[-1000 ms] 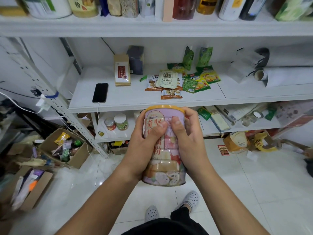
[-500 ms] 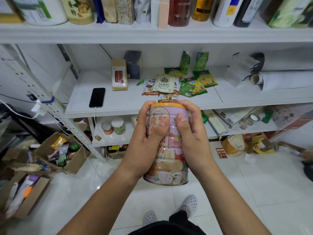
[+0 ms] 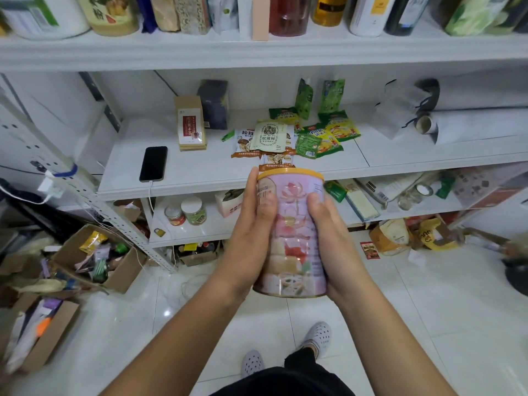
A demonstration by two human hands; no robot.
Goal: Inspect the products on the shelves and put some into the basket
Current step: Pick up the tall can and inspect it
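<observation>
Both hands, left hand [image 3: 251, 235] & right hand [image 3: 331, 241], grip pink can [image 3: 294, 232] upright, fingers wrapped.

A glossy printed can [image 3: 291, 232], shiny foil-like snack packets [image 3: 318, 141], brown cardboard boxes [image 3: 114, 270], and a glossy tiled floor [image 3: 428, 295].

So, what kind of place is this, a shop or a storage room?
Probably a storage room, not a tidy shop: white metal shelves hold loosely scattered snack packets, open cardboard boxes of goods sit on the tiled floor, and a phone is charging on one shelf.
</observation>
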